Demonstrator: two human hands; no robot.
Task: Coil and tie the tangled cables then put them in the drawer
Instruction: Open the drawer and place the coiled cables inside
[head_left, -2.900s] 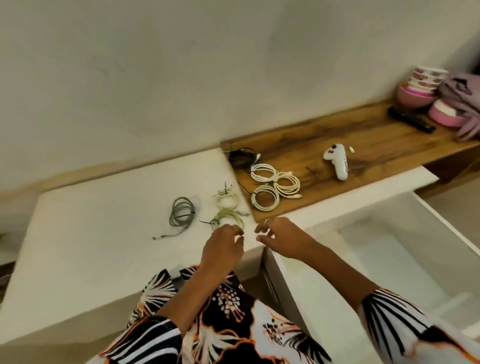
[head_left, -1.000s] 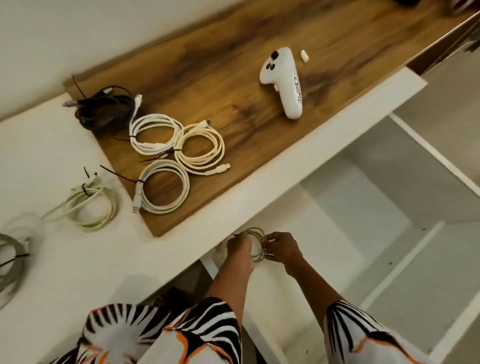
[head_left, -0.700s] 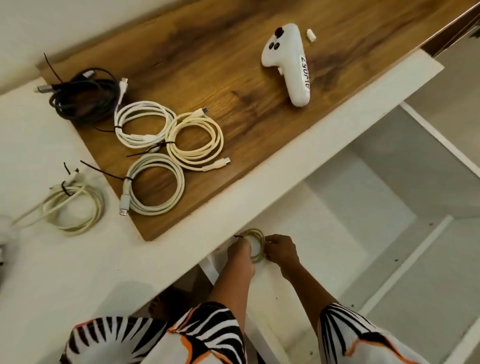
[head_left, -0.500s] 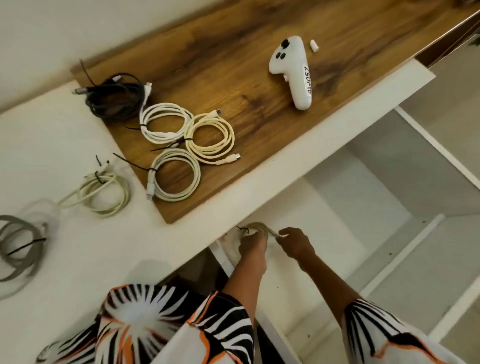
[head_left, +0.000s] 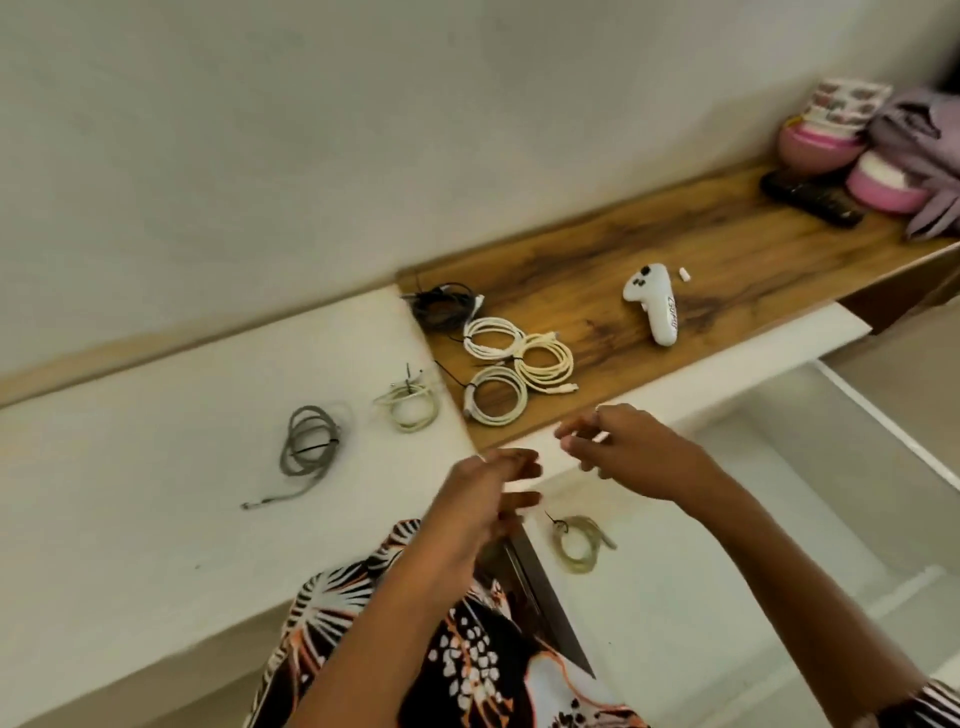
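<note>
A tied greenish cable coil (head_left: 577, 543) lies on the floor of the open white drawer (head_left: 727, 561). My left hand (head_left: 483, 499) and my right hand (head_left: 628, 452) hover above the drawer's near corner, fingers relaxed, holding nothing. On the white counter lie a grey coil (head_left: 307, 447) with a loose tail and a pale green tied coil (head_left: 408, 405). On the wooden shelf (head_left: 727, 260) sit three white and cream tied coils (head_left: 511, 369) and a black cable bundle (head_left: 444, 312).
A white handheld controller (head_left: 655, 307) and a small white piece (head_left: 685, 274) lie on the wood. Pink bowls (head_left: 826, 135), a black remote (head_left: 810, 197) and purple cloth (head_left: 930, 156) crowd the far right end. The wall runs behind.
Both hands let go of the greenish coil in the drawer and rose above it. The view lifted and pulled back from the drawer.
</note>
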